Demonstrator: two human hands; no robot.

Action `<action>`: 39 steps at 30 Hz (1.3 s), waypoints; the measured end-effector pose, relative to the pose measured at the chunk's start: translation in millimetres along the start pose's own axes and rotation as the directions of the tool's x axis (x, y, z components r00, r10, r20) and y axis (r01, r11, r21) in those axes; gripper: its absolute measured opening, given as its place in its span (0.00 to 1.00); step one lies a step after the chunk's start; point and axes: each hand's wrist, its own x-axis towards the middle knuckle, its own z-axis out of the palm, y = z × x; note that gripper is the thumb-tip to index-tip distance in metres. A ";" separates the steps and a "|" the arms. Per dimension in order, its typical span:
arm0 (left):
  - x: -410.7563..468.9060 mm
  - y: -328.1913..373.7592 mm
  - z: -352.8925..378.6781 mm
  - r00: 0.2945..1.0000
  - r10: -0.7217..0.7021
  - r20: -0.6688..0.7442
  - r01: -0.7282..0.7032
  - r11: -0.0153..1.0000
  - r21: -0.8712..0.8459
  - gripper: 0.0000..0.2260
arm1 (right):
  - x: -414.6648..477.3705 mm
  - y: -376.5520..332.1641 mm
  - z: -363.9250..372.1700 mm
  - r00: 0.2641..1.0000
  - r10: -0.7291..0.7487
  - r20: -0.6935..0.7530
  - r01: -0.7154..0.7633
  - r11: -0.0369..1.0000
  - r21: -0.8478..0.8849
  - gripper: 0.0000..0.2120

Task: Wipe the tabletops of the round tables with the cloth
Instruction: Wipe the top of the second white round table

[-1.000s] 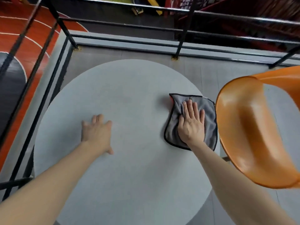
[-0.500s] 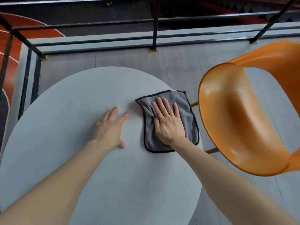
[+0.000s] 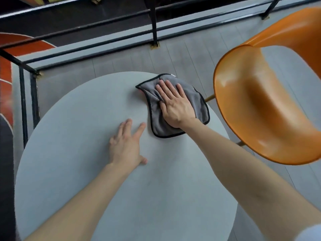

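The right hand (image 3: 175, 105) lies flat with fingers spread, pressing the grey cloth (image 3: 173, 105) against the round table (image 3: 86, 153). Over the last second the cloth has travelled from the table's right edge up to its far edge, where its upper corner now appears to hang just past the rim, though the wide-angle view makes that hard to confirm. The left hand (image 3: 127, 145) rests open on the bare tabletop near the centre, just beside the cloth, and has shifted along with the sweep, bracing the person. The stroke seems to be following the rim, so the far-right arc is likely covered while the left and near parts remain. The orange chair (image 3: 260, 105) stands close off the right edge.
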 end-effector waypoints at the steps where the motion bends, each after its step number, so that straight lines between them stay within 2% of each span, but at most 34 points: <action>1: -0.1 -1.0 0.1 1.000 0.003 0.005 -0.003 1.000 0.001 0.61 | -12.4 3.8 -0.9 0.999 0.045 -0.002 -0.045 0.999 0.003 0.30; 5: 4.1 -11.3 -5.6 0.999 0.042 -0.009 -0.042 0.998 0.051 0.60 | -80.4 24.5 -7.3 0.959 0.280 -0.039 -0.279 0.960 0.025 0.31; 10: 2.3 -18.6 0.8 0.990 0.130 -0.061 -0.119 0.980 0.158 0.59 | -182.1 2.2 -1.2 0.832 0.548 -0.081 -0.545 0.836 0.060 0.30; 17: 2.4 -23.7 4.3 0.985 0.164 -0.051 -0.152 0.971 0.183 0.58 | -288.5 -80.4 24.1 0.680 0.728 -0.089 -0.726 0.685 0.061 0.30; 22: 1.8 -24.2 6.0 0.986 0.161 -0.047 -0.151 0.972 0.181 0.59 | -358.0 -167.6 46.3 0.590 0.798 -0.124 -0.793 0.601 0.097 0.31; 27: -7.6 -27.6 7.8 0.986 0.147 -0.083 -0.140 0.986 0.086 0.56 | -389.7 -219.6 64.5 0.579 0.803 -0.138 -0.799 0.593 0.101 0.31; 31: -45.5 -39.0 27.5 0.934 0.332 -0.134 -0.341 0.939 -0.052 0.44 | -386.3 -214.8 63.3 0.576 0.806 -0.138 -0.799 0.590 0.116 0.32; 32: -60.9 -42.8 33.4 0.909 0.398 -0.122 -0.405 0.914 -0.035 0.45 | -384.9 -212.8 62.4 0.575 0.805 -0.144 -0.797 0.591 0.122 0.32; 34: -91.6 -54.2 45.3 0.869 0.495 -0.028 -0.491 0.867 0.088 0.53 | -382.4 -211.8 60.1 0.576 0.804 -0.144 -0.795 0.593 0.126 0.31; 37: -117.4 -81.0 63.3 0.831 0.544 0.118 -0.553 0.779 0.298 0.64 | -380.9 -215.6 61.4 0.573 0.805 -0.152 -0.797 0.590 0.124 0.31; 39: -122.5 -93.4 72.3 0.818 0.554 0.154 -0.573 0.761 0.304 0.66 | -380.7 -214.5 61.3 0.570 0.803 -0.174 -0.794 0.593 0.134 0.30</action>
